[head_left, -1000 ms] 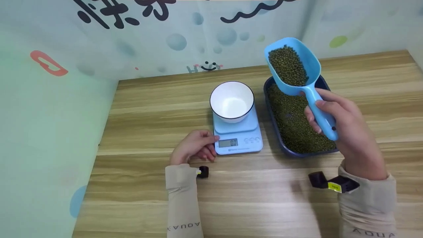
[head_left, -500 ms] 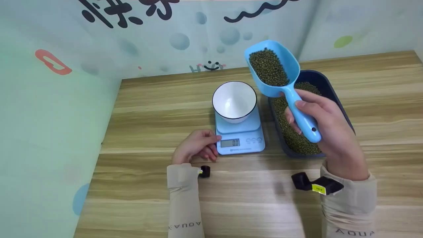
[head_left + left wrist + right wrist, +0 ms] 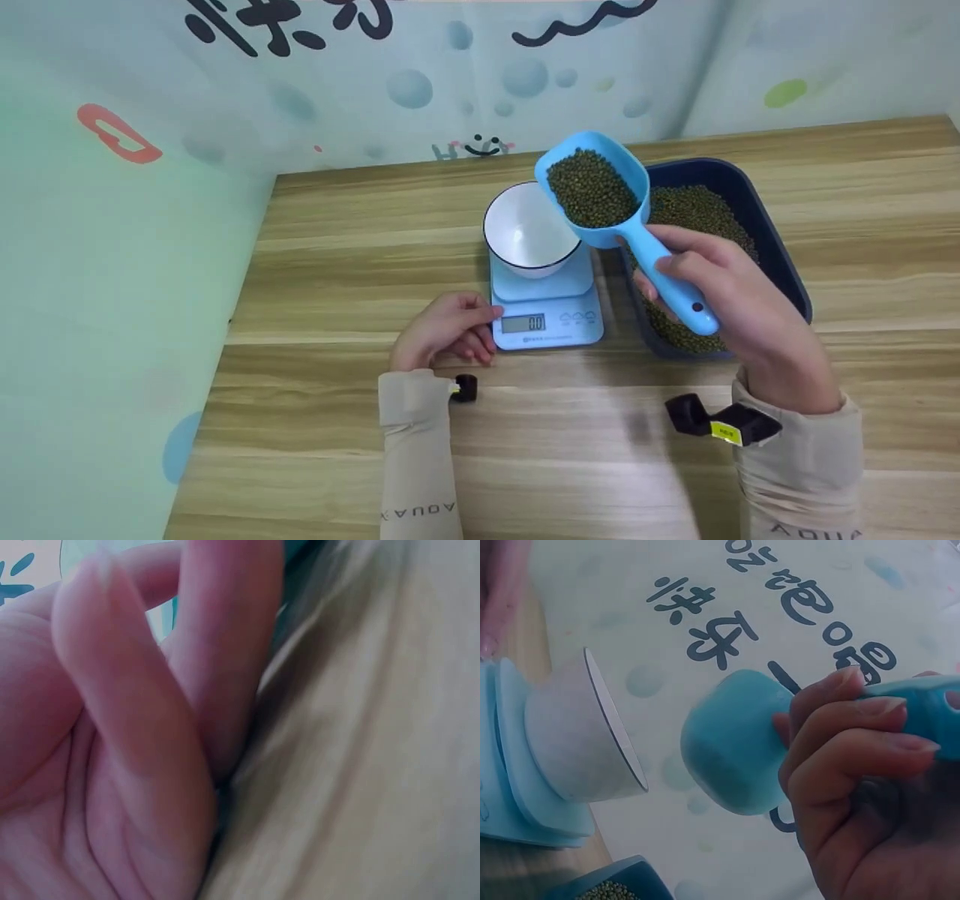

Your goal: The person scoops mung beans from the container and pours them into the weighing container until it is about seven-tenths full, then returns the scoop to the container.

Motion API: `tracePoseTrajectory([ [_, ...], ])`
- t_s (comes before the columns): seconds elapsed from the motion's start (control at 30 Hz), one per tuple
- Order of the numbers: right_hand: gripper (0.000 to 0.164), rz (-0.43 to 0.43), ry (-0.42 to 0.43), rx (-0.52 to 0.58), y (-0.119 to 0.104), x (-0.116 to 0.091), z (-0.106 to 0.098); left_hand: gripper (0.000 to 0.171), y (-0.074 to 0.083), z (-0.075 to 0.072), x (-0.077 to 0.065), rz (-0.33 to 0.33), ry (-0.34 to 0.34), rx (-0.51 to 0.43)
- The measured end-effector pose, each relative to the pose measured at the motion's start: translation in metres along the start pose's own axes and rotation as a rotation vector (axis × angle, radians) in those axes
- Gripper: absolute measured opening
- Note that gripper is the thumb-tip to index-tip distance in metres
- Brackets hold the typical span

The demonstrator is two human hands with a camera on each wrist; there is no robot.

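Note:
My right hand (image 3: 727, 289) grips the handle of a light blue plastic scoop (image 3: 632, 217), which is filled with small dark green mung beans (image 3: 591, 189). The scoop is held level above the right rim of a white bowl (image 3: 521, 225); the right wrist view shows its underside (image 3: 735, 742). The bowl has a dark rim and stands on a light blue kitchen scale (image 3: 559, 334) reading 0.0. With its thumb on the scale's left front edge and its other fingers curled beside it, my left hand (image 3: 450, 330) holds the scale. In the left wrist view, curled fingers (image 3: 142, 705) hide the scale.
A dark blue tub (image 3: 780, 255) of mung beans stands right of the scale, partly covered by my right hand and the scoop. A printed curtain (image 3: 337, 112) hangs behind the wooden table (image 3: 330, 285) and along its left side.
My right hand has carried the filled scoop leftward from over the tub to the bowl's right rim, then lowered it slightly. My left hand stays at the scale, and the display still reads 0.0.

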State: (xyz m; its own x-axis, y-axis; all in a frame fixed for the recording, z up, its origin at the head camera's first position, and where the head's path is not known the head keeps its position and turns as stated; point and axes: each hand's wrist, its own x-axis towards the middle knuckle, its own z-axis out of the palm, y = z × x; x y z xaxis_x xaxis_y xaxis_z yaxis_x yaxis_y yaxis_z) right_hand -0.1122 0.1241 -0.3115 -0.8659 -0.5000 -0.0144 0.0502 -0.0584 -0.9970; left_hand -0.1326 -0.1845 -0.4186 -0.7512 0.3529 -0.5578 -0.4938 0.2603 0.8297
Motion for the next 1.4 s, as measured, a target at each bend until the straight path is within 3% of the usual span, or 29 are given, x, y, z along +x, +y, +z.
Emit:
tracePoseTrajectory([
  [0.17,0.031,0.033,-0.058,0.001,0.002,0.002,0.003,0.032,-0.011,-0.004,0.011,0.008,0.015,0.015],
  [0.3,0.033,0.062,-0.073,-0.01,0.003,0.004,0.008,0.035,-0.011,-0.005,0.009,0.006,0.033,0.037],
  [0.6,0.035,0.098,-0.019,-0.074,0.006,0.007,0.016,0.035,-0.012,-0.005,0.01,-0.003,0.038,0.022],
  [1.0,0.032,0.047,-0.023,-0.088,0.007,0.009,0.014,0.028,-0.001,-0.002,0.002,-0.024,0.0,0.015],
  [1.4,0.032,0.088,0.041,-0.133,0.008,0.01,0.017,0.033,-0.014,-0.003,0.013,-0.006,0.028,0.024],
])
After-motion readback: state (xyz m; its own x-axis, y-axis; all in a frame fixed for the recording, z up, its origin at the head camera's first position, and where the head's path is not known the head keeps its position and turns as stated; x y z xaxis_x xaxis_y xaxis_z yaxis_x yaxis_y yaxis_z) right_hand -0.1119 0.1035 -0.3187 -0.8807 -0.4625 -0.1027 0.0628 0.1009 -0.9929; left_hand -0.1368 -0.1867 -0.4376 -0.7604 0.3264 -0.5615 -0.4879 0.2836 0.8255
